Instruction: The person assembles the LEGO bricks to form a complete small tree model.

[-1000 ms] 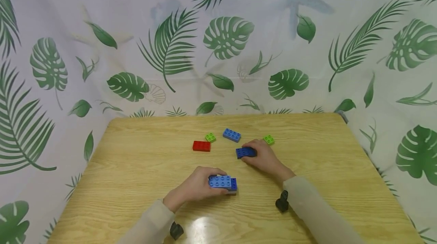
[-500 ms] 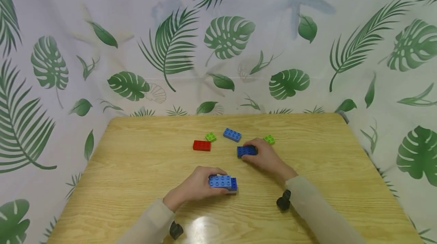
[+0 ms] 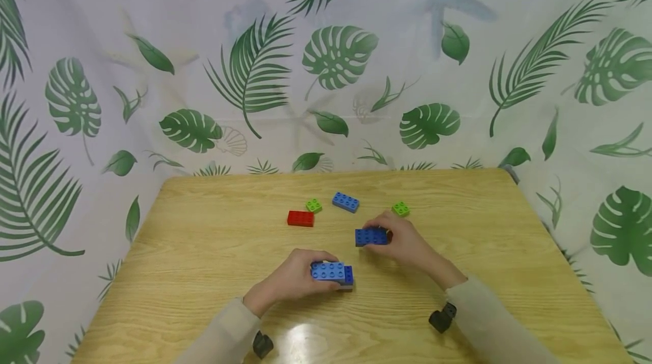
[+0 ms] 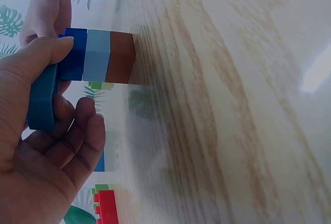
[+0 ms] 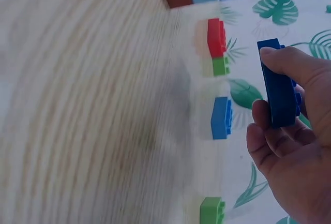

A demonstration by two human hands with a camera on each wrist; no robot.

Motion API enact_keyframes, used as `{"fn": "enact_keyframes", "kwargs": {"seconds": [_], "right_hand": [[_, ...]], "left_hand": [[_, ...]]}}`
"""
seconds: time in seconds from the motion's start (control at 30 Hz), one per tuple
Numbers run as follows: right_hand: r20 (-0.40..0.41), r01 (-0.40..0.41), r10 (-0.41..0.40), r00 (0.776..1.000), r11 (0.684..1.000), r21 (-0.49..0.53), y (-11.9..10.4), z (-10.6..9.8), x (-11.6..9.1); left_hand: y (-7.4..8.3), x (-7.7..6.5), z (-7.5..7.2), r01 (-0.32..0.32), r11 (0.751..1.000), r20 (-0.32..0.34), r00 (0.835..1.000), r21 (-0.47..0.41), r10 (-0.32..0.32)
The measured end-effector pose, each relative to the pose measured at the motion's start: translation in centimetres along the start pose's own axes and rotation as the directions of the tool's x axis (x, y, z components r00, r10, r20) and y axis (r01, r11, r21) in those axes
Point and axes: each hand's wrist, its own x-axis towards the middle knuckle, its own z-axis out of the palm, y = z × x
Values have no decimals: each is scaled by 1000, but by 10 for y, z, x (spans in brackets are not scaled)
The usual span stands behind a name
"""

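My left hand point(image 3: 290, 278) holds the light blue eight-stud brick point(image 3: 327, 271) that tops a small stack, its thumb reaching onto the dark blue brick point(image 4: 76, 61) below. Under that, the left wrist view shows a pale blue brick point(image 4: 97, 56) and a brown brick point(image 4: 121, 57) at the bottom. The top brick juts out to the left of the others. Farther back and to the right, my right hand point(image 3: 402, 241) pinches another dark blue brick point(image 3: 369, 237) between thumb and fingers. In the right wrist view it is raised off the table, studs facing up.
Toward the back of the wooden table point(image 3: 214, 234) lie a red brick point(image 3: 300, 218), a small green brick point(image 3: 313, 205), a blue brick point(image 3: 346, 201) and a second green brick point(image 3: 400, 209). A leaf-patterned curtain point(image 3: 275, 149) hangs behind the table.
My right hand has drawn the dark blue brick slightly toward me and to the right, lifting it. My left hand and the stack have stayed in place.
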Motion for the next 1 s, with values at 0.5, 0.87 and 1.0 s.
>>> {"fn": "enact_keyframes", "kwargs": {"seconds": [0.5, 0.87, 1.0], "right_hand": [[86, 97, -103, 991, 992, 76, -21, 11, -22], [115, 105, -117, 986, 989, 106, -26, 16, -29], [117, 117, -130, 985, 987, 111, -28, 18, -32]], "left_hand": [[1, 0, 1, 8, 1000, 0, 1000, -6, -8], [1, -1, 1, -19, 1000, -8, 1000, 10, 19], [1, -1, 1, -31, 1000, -15, 999, 4, 31]]}}
